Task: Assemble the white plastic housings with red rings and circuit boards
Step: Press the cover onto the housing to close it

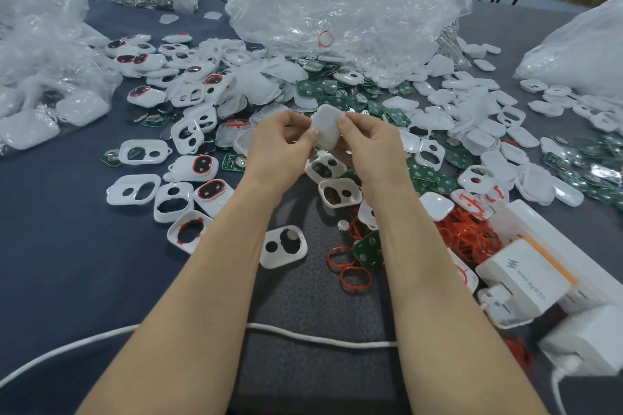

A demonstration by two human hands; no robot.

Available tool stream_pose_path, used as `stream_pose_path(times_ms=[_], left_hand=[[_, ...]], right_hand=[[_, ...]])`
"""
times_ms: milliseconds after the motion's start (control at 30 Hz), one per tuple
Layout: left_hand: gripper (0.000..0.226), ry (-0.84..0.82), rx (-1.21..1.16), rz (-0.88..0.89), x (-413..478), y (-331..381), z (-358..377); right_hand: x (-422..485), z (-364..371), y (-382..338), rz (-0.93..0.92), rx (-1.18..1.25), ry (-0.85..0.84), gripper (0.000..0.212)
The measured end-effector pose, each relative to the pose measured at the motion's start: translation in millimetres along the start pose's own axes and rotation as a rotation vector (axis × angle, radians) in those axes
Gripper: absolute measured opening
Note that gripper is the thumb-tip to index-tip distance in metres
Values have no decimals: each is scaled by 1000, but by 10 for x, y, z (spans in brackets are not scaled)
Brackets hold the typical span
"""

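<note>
Both hands hold one white plastic housing (326, 126) above the middle of the table, its smooth back toward me. My left hand (282, 141) pinches its left edge with thumb and fingers. My right hand (369, 141) grips its right edge, thumb on top. Below the hands lie open white housing frames (282, 246) with two holes each. Loose red rings (349, 271) lie near my right forearm, and a heap of red rings (467, 232) sits further right. Green circuit boards (367, 246) are scattered around, with a larger pile (340, 91) behind the hands.
Clear plastic bags (337, 3) stand at the back, at the left and at the far right. Housings with red rings fitted (197, 167) lie at the left. White boxes (526, 276) sit at the right front. A white cable (303, 335) crosses the dark mat under my forearms.
</note>
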State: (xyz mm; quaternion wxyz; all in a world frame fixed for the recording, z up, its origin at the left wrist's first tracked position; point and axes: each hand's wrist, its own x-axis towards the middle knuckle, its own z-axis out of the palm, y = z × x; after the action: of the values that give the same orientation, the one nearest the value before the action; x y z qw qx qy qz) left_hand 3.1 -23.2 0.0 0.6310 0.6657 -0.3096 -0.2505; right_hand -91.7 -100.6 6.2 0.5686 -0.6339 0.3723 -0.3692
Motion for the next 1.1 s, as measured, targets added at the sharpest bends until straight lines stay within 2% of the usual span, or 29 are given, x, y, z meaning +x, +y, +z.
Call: stream_pose_path(times_ms=[100,200,367,433,567,700,767,867,967,1033,1100], left_hand=[[17,27,-98,-1,-12,19,19],[16,13,-180,-2,-13,23,9],[16,23,-223,20,-12,20,2],[14,57,-211,40,-15,23,30],[12,163,132,243,-30,42,54],[13,85,329,367,-73,54,62],[18,55,309,327,-66,56,61],[26,82,159,184,-48,58,20],[19,44,36,95,-43,59,16],[7,44,-19,84,-46,70,21],[6,54,-55,76,-32,64,11]], right_hand=[[-17,-20,1,18,-29,-92,24],[-35,-3,16,-55,-159,-128,16],[-61,24,4,11,18,-128,20],[-76,59,10,-7,-8,-97,16],[-94,80,-9,-146,-201,56,21],[-84,-16,-57,38,100,4,23],[-59,-48,-58,60,194,-8,9],[-40,-75,-47,44,291,-21,27],[-36,-74,-46,6,207,-85,24],[-52,-66,-40,-26,141,-125,20],[-66,-61,-39,-56,87,-140,22]])
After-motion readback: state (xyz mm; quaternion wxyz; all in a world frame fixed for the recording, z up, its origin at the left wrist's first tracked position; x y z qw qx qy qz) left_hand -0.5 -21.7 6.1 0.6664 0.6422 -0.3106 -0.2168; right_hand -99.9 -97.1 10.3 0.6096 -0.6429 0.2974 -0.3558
